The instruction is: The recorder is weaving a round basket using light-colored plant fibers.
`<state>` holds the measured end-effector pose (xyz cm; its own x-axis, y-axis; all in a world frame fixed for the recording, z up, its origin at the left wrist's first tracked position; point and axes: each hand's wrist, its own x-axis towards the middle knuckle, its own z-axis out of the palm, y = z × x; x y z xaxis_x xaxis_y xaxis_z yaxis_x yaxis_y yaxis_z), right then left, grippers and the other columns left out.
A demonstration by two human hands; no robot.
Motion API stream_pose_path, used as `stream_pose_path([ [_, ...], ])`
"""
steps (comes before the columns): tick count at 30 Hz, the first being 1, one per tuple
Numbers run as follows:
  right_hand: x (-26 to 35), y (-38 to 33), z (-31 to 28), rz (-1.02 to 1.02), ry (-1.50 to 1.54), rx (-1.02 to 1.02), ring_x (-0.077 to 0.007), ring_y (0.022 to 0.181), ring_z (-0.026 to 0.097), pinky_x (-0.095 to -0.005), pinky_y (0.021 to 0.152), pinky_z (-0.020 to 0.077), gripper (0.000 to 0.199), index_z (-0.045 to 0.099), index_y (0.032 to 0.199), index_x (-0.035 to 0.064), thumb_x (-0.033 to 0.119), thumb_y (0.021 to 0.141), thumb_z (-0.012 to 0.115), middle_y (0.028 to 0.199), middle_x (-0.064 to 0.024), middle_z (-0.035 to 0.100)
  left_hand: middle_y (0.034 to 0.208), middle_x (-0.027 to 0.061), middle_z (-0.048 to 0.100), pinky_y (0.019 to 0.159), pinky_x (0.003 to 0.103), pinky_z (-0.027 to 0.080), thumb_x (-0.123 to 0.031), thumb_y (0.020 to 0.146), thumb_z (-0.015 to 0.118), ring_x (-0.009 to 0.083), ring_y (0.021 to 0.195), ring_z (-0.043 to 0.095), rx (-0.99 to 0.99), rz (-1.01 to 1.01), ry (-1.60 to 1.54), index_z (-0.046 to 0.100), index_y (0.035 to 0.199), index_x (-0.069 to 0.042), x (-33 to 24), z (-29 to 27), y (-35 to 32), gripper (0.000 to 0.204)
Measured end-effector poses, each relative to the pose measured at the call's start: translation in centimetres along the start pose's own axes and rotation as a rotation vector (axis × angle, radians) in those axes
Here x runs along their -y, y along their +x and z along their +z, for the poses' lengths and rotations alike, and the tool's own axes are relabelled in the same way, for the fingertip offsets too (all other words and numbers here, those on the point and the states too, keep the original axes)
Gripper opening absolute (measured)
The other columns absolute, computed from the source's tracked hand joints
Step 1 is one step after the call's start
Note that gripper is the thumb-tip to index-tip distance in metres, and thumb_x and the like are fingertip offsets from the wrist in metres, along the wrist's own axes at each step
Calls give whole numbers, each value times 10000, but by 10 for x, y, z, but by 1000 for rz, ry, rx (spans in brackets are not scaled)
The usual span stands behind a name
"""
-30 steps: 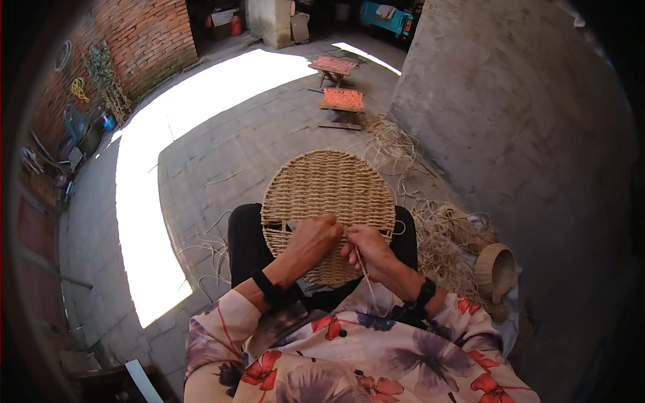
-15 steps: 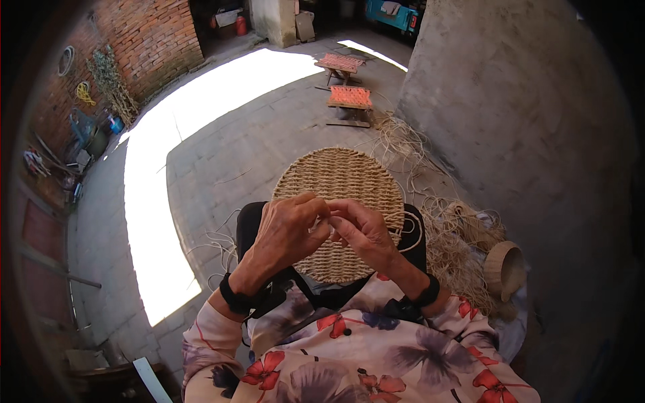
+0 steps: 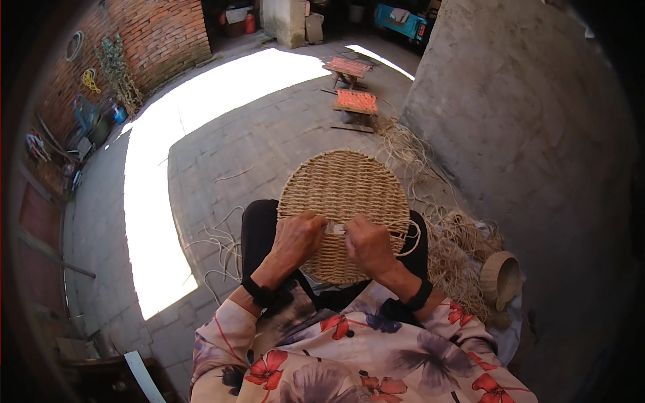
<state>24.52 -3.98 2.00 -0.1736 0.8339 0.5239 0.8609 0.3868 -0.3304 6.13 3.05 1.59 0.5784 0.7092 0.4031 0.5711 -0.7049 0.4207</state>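
Observation:
On my lap rests a round, tan woven rope panel, flat side up. Over its near half, my left hand and my right hand are both closed, knuckles up, a short gap apart. A small whitish strip spans that gap and seems pinched at both ends; its kind cannot be made out. At the panel's right edge, beside my right hand, a loose loop of pale cord sticks out. My fingertips are mostly hidden beneath the hands.
A tangled heap of pale cord lies to my right, with a small woven basket tipped beside it. Loose strands trail on the floor at left. Two stools with orange woven seats stand ahead. A grey wall rises at right.
My hands were together, raised over the panel's middle; now they are lower and drawn apart, with the whitish strip showing between them. The view has shifted slightly.

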Motion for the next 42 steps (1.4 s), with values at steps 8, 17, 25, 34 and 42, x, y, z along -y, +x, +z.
stream_pose_path([
  [8,2,1,37,127,39,54,-346,713,648,-422,618,518,163,583,928,25,-14,778,633,780,-147,623,712,91,623,530,427,508,-123,777,636,306,638,659,15,118,137,704,851,-98,3,13,0,103],
  [17,9,7,29,758,896,87,-128,552,582,-297,481,469,229,566,1018,13,-80,828,479,779,-78,640,697,159,669,546,466,524,-131,760,632,349,651,685,266,35,260,685,786,-77,-1,6,10,80],
  [25,3,3,28,870,1082,118,-58,530,508,-206,423,405,226,554,1075,72,-14,870,513,921,-30,632,660,188,652,585,484,528,-136,753,614,368,665,683,343,1,233,676,713,-47,-2,1,24,115],
  [34,17,19,-1,298,423,-94,-298,703,647,-389,663,506,173,616,993,3,-29,826,582,879,-168,645,640,174,621,558,468,486,-147,748,638,370,593,628,7,16,61,629,706,-35,8,-19,11,120],
  [42,46,50,13,329,1072,201,-79,728,580,-275,641,477,137,659,1063,5,67,951,609,816,-30,650,594,92,565,489,335,419,-55,749,637,189,485,540,-157,-103,-83,626,768,-9,-3,-103,-2,51],
])
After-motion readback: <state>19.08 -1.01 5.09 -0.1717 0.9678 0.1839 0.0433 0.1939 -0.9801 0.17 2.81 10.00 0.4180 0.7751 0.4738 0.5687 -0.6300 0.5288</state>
